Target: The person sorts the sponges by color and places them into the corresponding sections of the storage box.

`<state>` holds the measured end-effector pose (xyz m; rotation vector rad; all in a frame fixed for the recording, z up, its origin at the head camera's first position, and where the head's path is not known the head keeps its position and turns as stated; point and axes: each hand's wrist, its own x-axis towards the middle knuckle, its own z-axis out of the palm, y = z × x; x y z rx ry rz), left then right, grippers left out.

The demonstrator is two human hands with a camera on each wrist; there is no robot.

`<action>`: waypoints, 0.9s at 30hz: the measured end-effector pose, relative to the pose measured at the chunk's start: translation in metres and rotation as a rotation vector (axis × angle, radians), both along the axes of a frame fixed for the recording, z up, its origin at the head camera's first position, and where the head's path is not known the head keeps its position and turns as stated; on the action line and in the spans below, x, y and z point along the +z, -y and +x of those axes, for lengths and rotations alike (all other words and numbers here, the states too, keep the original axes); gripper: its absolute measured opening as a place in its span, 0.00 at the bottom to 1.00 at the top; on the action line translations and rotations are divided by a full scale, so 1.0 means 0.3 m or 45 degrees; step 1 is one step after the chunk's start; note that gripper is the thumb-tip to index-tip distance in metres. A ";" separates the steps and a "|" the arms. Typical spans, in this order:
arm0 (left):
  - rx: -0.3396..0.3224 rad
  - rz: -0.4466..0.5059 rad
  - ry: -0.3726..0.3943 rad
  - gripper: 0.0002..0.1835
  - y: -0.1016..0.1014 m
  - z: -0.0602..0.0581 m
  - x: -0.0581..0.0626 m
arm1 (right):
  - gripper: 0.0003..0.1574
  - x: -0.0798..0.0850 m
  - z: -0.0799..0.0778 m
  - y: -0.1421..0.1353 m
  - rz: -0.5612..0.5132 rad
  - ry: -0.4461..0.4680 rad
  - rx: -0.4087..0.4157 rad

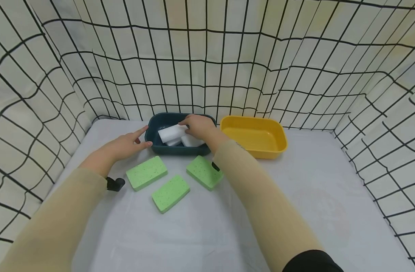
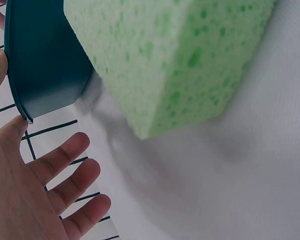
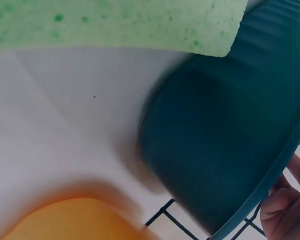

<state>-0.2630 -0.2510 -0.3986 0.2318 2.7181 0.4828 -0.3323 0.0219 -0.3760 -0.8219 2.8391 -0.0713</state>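
A dark teal tub (image 1: 180, 150) holds several white sponge blocks (image 1: 172, 133). My right hand (image 1: 201, 127) reaches over its rim and pinches the right end of the upper, tilted white block; in the right wrist view the tub wall hides that block. At the tub's left end, my left hand (image 1: 124, 145) touches the rim with thumb and index finger, its other fingers loosely extended in the left wrist view. In front of the tub lie three speckled green sponges: a left one (image 1: 146, 172), a middle one (image 1: 171, 193) and a right one (image 1: 204, 172) partly behind my right sleeve.
A yellow tub (image 1: 279, 145) stands immediately right of the teal one. White cloth (image 1: 180, 238) covers the table. Black wire grid panels (image 1: 207, 60) close off the back and both sides.
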 end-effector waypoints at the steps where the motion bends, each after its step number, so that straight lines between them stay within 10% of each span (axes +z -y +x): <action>1: 0.001 -0.002 -0.001 0.48 -0.002 -0.001 0.001 | 0.29 0.001 -0.001 -0.005 -0.003 -0.002 -0.009; 27: -0.020 0.022 -0.005 0.49 -0.004 -0.009 -0.011 | 0.36 0.123 0.135 -0.229 -0.360 -0.050 -0.089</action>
